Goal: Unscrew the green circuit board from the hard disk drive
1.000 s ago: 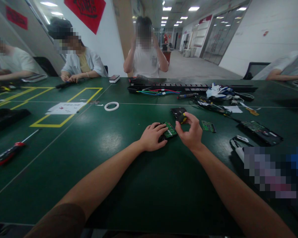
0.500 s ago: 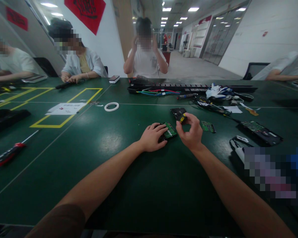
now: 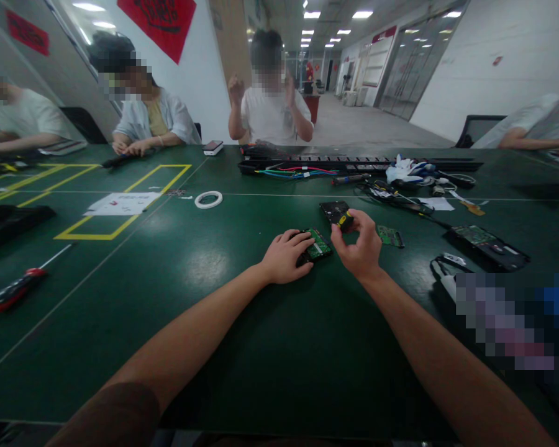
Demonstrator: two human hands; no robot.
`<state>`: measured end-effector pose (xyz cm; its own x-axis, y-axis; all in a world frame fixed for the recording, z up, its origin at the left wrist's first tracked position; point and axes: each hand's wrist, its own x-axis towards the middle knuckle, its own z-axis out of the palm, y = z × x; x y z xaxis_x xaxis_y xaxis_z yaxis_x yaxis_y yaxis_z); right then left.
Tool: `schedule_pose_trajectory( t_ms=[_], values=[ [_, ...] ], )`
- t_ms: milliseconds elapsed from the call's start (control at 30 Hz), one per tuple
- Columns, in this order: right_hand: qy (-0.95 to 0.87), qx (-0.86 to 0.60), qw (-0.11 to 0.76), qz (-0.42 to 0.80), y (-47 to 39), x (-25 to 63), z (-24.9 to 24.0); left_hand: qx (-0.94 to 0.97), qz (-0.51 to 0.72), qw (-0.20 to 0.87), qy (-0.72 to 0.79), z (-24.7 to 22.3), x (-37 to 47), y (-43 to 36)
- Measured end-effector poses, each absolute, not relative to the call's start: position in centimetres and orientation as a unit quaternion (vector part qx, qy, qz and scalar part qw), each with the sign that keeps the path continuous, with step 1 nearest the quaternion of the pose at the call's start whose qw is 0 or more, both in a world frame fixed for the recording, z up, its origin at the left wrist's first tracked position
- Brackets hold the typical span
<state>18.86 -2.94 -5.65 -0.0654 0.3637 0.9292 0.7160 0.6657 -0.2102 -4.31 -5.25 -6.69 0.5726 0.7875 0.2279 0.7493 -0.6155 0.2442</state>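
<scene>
My left hand [image 3: 286,256] is on a hard drive [image 3: 320,247] that lies on the green table. Its fingers reach over the green circuit board and its thumb is at the near edge, covering the drive's left part. In my right hand [image 3: 361,245], a short black-and-yellow screwdriver [image 3: 345,220] is pinched between thumb and fingers; its tip is hidden. Just behind it lies a second, black hard drive [image 3: 331,210]; whether the tool touches either drive I cannot tell. A loose green circuit board [image 3: 391,236] rests to the right of that hand.
Another drive [image 3: 489,246] lies to the right, with cables and a white-blue glove [image 3: 406,169] beyond. Long black strips [image 3: 302,166] stretch along the back. Leftward are a tape roll [image 3: 209,199], a paper sheet [image 3: 121,203] and a red-black screwdriver [image 3: 16,290]. Several people sit around.
The black-and-yellow tool in my right hand has turned slightly, and that hand has shifted a little. My left hand stays put. The person opposite has moved a hand outward from the head.
</scene>
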Motion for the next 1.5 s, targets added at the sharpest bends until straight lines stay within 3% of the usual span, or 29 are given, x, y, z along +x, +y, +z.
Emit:
schedule_pose_trajectory(
  t_ms=[1500],
  values=[
    [-0.708,-0.397,0.565,-0.147,-3.27,18.75,-5.52,0.885,0.155,0.062,0.434,-6.42,-4.29,-5.37]
  ],
)
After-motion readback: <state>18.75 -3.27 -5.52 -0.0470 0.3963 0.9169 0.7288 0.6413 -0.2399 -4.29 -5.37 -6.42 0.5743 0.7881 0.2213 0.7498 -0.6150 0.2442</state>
